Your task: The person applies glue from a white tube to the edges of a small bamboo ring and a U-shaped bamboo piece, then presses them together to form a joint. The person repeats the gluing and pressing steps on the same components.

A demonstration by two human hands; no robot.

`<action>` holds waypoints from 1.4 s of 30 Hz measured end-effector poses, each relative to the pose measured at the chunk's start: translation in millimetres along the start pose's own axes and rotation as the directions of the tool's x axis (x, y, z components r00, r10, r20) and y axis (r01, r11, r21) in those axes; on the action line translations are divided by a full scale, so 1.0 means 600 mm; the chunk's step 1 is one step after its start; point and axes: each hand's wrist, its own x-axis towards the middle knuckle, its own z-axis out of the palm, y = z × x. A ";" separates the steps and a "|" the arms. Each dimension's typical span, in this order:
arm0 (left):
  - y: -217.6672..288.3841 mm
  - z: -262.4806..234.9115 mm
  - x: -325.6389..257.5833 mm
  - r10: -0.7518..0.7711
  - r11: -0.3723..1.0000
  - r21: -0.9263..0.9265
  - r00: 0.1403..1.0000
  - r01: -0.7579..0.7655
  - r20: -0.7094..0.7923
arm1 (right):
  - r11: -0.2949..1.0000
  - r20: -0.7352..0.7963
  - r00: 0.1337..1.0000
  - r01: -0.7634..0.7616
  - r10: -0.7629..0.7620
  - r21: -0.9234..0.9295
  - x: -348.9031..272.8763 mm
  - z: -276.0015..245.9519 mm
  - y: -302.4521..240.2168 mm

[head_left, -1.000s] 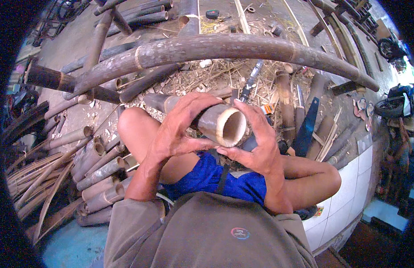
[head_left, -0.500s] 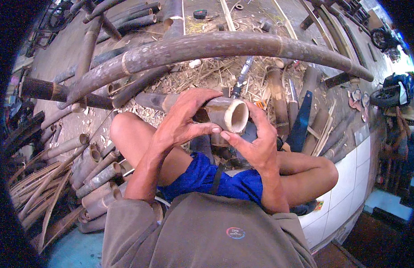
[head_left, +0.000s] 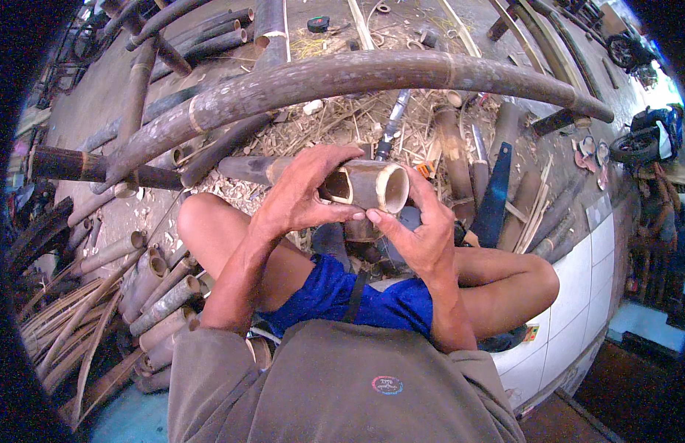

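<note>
Work piece: brown bamboo tube (head_left: 368,184), in both hands, raised above the floor (head_left: 246,196) just beyond the blue shorts (head_left: 342,295); pale cut end faces right, a hole shows in its side beside the left palm.
Left hand (head_left: 302,192): grasping the tube, fingers over the top, thumb along the near underside.
Right hand (head_left: 429,232): grasping the open end, thumb at the lower rim, fingers around the far side; thumb tips near each other.
Pole: long thick bamboo pole (head_left: 320,80), crossing beyond the hands, near end of the shavings.
Shavings: pale wood shavings (head_left: 342,122), scattered over the floor between pole and knees.
Saw: dark blue blade (head_left: 494,199), on the right, near the far corner of the white tiles (head_left: 571,303).
Left pile: cut bamboo pieces (head_left: 165,303), stacked beside the left knee; split strips (head_left: 69,325) farther left.
Far floor: small black-and-green object (head_left: 318,24), kind unclear.
</note>
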 end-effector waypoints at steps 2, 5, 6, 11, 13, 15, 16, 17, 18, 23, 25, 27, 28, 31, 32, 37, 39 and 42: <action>-0.003 0.003 0.002 0.004 0.999 0.053 1.000 -0.005 0.010 | 1.000 -0.004 1.000 -0.019 0.019 0.019 0.000 0.000 0.000; -0.001 0.004 0.012 0.000 1.000 0.029 1.000 0.000 0.020 | 0.997 -0.016 0.999 -0.045 0.046 0.059 0.001 -0.003 -0.002; -0.001 0.005 0.015 0.004 1.000 0.017 0.999 -0.004 0.032 | 0.997 -0.022 0.998 -0.053 0.054 0.060 0.001 -0.004 -0.004; -0.014 0.011 0.033 0.022 0.999 -0.027 0.993 -0.019 0.118 | 0.965 0.002 0.985 -0.171 0.174 0.197 -0.010 -0.003 0.007; -0.014 0.012 0.039 0.029 0.999 -0.024 0.986 -0.026 0.161 | 0.955 0.009 0.977 -0.211 0.214 0.210 -0.013 -0.003 0.012; -0.015 0.014 0.043 0.035 0.999 -0.038 0.980 -0.028 0.196 | 0.932 -0.024 0.963 -0.255 0.270 0.259 -0.017 0.000 0.026; -0.016 0.015 0.045 0.036 0.998 -0.052 0.977 -0.026 0.208 | 0.918 -0.039 0.954 -0.275 0.297 0.284 -0.018 0.001 0.030; -0.017 0.015 0.045 0.035 0.998 -0.065 0.975 -0.021 0.219 | 0.912 -0.041 0.948 -0.291 0.316 0.290 -0.019 0.000 0.030; -0.021 0.018 0.046 0.023 0.998 -0.068 0.975 -0.008 0.222 | 0.905 -0.043 0.942 -0.307 0.334 0.295 -0.019 -0.001 0.031; -0.037 0.044 0.053 -0.020 0.997 -0.064 0.969 0.037 0.246 | 0.917 0.034 0.942 -0.332 0.333 0.222 -0.020 -0.013 0.044; -0.043 0.057 0.052 -0.014 0.997 -0.065 0.969 0.031 0.246 | 0.886 0.107 0.922 -0.388 0.372 0.255 -0.010 -0.017 0.043; -0.045 0.070 0.051 0.004 0.999 -0.051 0.975 0.008 0.223 | 0.893 0.111 0.921 -0.389 0.373 0.225 -0.010 -0.022 0.049; -0.046 0.078 0.050 0.018 0.999 -0.036 0.980 -0.012 0.198 | 0.897 0.113 0.921 -0.389 0.373 0.210 -0.012 -0.022 0.053; -0.059 0.111 0.040 -0.030 0.999 0.023 0.997 0.028 0.073 | 0.930 0.046 0.930 -0.367 0.365 0.027 -0.027 -0.004 0.075; -0.058 0.116 0.040 -0.059 0.997 0.042 0.998 0.058 0.023 | 0.920 0.055 0.924 -0.382 0.379 0.082 -0.029 -0.004 0.071; -0.077 0.108 0.028 0.072 0.994 -0.084 0.997 -0.069 0.031 | 0.913 0.079 0.939 -0.345 0.336 0.216 -0.040 -0.003 0.071; -0.073 0.102 0.038 0.035 0.994 -0.108 0.999 -0.031 0.040 | 0.896 0.111 0.924 -0.382 0.366 0.227 -0.034 -0.011 0.081; -0.075 0.102 0.045 -0.052 0.978 -0.199 0.996 0.065 0.070 | 0.863 0.110 0.912 -0.410 0.396 0.294 -0.027 -0.011 0.089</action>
